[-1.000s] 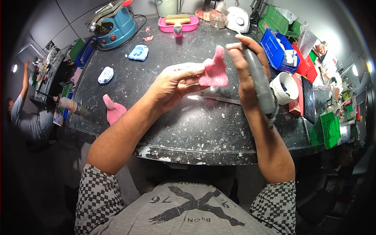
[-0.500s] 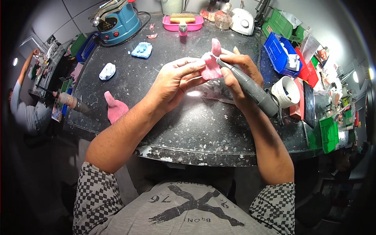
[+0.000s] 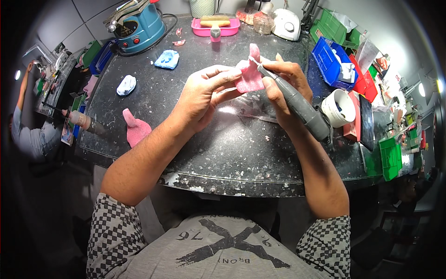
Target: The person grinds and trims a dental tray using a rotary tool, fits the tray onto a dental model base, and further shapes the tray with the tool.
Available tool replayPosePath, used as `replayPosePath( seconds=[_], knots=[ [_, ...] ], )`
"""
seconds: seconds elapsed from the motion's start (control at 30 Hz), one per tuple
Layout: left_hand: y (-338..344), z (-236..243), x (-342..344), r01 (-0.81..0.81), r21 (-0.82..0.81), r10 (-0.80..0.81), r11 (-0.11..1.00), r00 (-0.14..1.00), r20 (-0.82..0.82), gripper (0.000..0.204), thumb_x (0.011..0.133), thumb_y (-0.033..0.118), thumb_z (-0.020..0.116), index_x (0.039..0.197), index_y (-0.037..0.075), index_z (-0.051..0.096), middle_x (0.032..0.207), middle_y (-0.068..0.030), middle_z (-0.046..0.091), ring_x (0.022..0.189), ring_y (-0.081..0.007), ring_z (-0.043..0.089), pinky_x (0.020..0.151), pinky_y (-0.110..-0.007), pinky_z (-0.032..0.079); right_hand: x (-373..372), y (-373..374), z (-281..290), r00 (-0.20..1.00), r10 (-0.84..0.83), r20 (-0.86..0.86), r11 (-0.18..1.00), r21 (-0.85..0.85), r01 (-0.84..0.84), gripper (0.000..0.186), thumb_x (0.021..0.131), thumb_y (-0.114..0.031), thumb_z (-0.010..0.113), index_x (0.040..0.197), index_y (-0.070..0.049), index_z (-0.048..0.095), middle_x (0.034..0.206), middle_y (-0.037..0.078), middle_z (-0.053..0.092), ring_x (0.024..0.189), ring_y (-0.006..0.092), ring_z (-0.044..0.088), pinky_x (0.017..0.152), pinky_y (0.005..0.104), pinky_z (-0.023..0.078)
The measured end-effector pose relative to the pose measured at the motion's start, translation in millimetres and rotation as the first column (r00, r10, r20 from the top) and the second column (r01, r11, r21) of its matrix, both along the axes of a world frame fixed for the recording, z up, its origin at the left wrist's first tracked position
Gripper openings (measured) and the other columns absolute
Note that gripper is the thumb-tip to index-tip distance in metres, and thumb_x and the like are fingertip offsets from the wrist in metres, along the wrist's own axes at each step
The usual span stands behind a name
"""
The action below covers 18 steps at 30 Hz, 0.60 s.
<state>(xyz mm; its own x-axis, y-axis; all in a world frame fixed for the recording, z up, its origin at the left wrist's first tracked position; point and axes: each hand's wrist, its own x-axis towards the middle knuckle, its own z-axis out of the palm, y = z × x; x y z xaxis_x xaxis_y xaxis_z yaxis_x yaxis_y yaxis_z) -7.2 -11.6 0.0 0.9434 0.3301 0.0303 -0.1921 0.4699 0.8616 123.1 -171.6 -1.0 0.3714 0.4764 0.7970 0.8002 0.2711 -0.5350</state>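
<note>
Angling both forearms inward from the lower edge, bending the elbows outward and facing the wrists toward each other above the black table [image 3: 223, 156]. Pinching the left edge of a pink piece [image 3: 251, 79] with the left hand [image 3: 200, 95], pressing the thumb on top and curving the other fingers beneath, palm facing right. Holding that piece above the table between both hands, its narrow end pointing away from the body. Grasping a grey drill [image 3: 299, 107] like a pen with the right hand [image 3: 291, 86], laying the thumb along the near side and bending the forefinger over the top. Slanting the drill's thick body back over the right wrist and aiming its tip at the piece's neck, leaving actual contact too small to tell. Having a second pink piece [image 3: 138, 132] lying just beside the left forearm, and a white tub [image 3: 338, 108] standing near the right wrist.
</note>
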Motion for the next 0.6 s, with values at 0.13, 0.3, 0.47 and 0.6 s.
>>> replayPosePath(
  seconds=[0.13,0.3,0.47,0.6],
  knots=[
    [-2,0,1,-0.038,0.054,0.037,0.998,0.999,0.028,0.022,0.092,0.016,0.069,0.105,-0.002,0.068,0.101,-0.0103,0.07,0.093,-0.0161,0.068,0.087,-0.032,0.057,-1,-2,0,1.0,0.007,-0.023,1.0,-0.026,-0.008,0.025,0.084,-0.013,0.069,0.107,-0.005,0.066,0.097,0.011,0.072,0.089,0.0182,0.07,0.114,0.0479,0.033],
    [-3,0,1,-0.13,0.167,0.122,0.977,0.991,0.057,0.02,0.091,0.014,0.071,0.101,-0.003,0.069,0.098,-0.0107,0.07,0.088,-0.0157,0.068,0.083,-0.031,0.058,-7,-1,1,1.0,-0.007,0.02,1.0,-0.02,0.007,0.026,0.084,-0.012,0.07,0.108,-0.005,0.065,0.097,0.01,0.071,0.086,0.0158,0.068,0.11,0.0434,0.039],
    [-7,2,1,-0.156,0.23,0.146,0.961,0.987,0.06,0.021,0.09,0.015,0.072,0.1,-0.004,0.069,0.096,-0.0118,0.07,0.086,-0.0159,0.069,0.084,-0.031,0.059,-3,-4,1,1.0,0.005,-0.009,1.0,-0.023,-0.005,0.025,0.086,-0.011,0.069,0.109,-0.003,0.065,0.095,0.009,0.068,0.085,0.0118,0.065,0.081,0.0266,0.051],
    [-7,4,0,-0.188,0.283,0.184,0.941,0.982,0.041,0.018,0.091,0.013,0.07,0.099,-0.003,0.068,0.096,-0.0103,0.069,0.086,-0.0163,0.069,0.084,-0.033,0.059,-11,-1,3,0.995,0.01,-0.096,1.0,-0.014,-0.012,0.024,0.086,-0.011,0.069,0.108,-0.003,0.065,0.094,0.008,0.068,0.085,0.0122,0.066,0.08,0.0263,0.051]
  ],
)
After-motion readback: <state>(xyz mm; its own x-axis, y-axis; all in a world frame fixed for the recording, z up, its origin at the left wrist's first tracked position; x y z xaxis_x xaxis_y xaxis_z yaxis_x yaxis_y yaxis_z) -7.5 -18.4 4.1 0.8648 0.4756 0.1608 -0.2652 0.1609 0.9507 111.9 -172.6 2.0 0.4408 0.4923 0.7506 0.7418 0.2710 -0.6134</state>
